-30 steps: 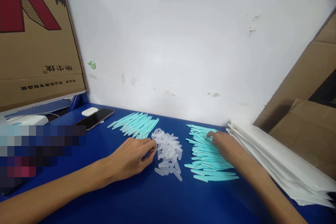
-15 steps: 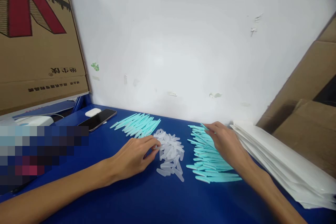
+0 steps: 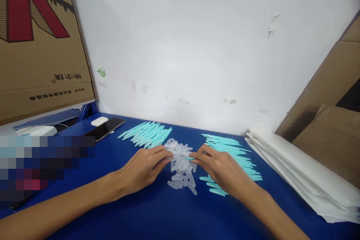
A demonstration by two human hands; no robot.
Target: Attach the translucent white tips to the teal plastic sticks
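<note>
Over the left side of a pile of translucent white caps (image 3: pixel 180 174), my left hand (image 3: pixel 146 165) is closed on a small translucent cap at its fingertips. My right hand (image 3: pixel 216 165) pinches a thin turquoise stick (image 3: pixel 187 158), whose tip points left toward my left fingers. Whether the stick touches the cap is too small to tell. Under and beyond my right hand lie many turquoise pieces (image 3: pixel 225 146) in a row. Another group of turquoise pieces with pale ends (image 3: pixel 147 133) lies behind my left hand.
On the blue table (image 3: pixel 135 217) a phone (image 3: pixel 105 129) and a white case (image 3: pixel 99 121) lie at the back left. White sheets or bags (image 3: pixel 298 172) are stacked at the right. Cardboard (image 3: pixel 45 56) stands at the left, more (image 3: pixel 329 131) at the right. A white wall (image 3: pixel 174 45) rises behind.
My right hand has moved left and toward me from the right turquoise row, carrying a turquoise stick to near my left fingertips. My left hand has hardly moved.
</note>
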